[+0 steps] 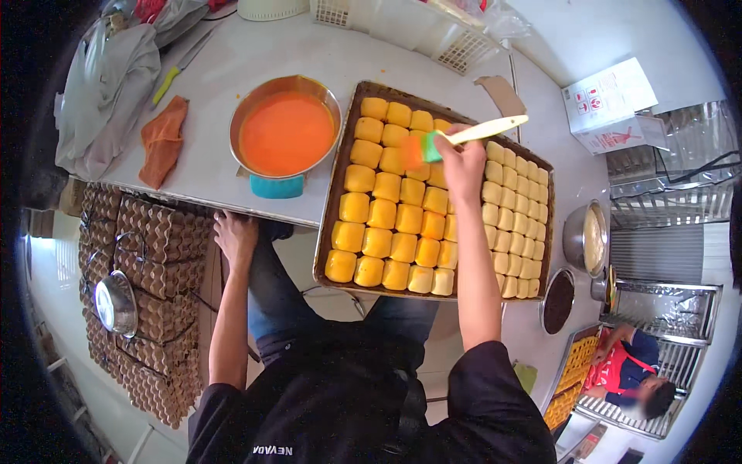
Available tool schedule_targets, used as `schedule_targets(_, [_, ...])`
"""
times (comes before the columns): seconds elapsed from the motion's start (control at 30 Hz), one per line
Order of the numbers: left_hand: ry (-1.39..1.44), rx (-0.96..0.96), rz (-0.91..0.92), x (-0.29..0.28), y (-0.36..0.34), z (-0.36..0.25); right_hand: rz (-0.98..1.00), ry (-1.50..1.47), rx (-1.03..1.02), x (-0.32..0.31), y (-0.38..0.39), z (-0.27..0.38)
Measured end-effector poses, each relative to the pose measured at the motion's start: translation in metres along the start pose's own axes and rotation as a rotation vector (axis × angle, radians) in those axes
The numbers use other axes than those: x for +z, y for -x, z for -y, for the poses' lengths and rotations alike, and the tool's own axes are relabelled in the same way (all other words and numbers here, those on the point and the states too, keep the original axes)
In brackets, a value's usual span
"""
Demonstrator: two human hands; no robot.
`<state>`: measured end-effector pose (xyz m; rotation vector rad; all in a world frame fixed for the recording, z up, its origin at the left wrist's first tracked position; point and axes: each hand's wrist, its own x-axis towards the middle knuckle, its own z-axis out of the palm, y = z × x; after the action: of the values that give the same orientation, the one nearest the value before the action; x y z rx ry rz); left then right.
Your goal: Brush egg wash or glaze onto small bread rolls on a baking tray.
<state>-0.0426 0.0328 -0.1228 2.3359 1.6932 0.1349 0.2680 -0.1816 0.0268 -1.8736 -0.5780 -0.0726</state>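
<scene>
Right hand (464, 164) gripping brush (488, 129), left hand (235, 233) lying splayed, tray (345, 138) holding buns (387, 186) (some gleaming from here), bowl (300, 83) holding orange liquid (286, 133)

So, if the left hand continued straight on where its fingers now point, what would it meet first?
The left hand would probably meet the near edge of the white table first; height is hard to judge, so it might already touch it.

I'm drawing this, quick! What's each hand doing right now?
Left hand: open, nothing visible in it.
Right hand: closed, holding the brush.
</scene>
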Motion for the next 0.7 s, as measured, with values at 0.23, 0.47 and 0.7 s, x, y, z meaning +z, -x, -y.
schedule_targets(0.23, [-0.018,0.008,-0.005,0.006,0.002,0.010,0.054,0.661,-0.159,-0.014,0.045,0.030])
schedule_targets(0.47, [0.038,-0.007,-0.014,0.003,0.000,0.005,-0.095,0.342,0.036,-0.048,0.057,0.015])
schedule_targets(0.7, [0.042,-0.035,0.011,0.000,0.001,0.009,0.106,0.270,-0.095,-0.009,0.101,0.036])
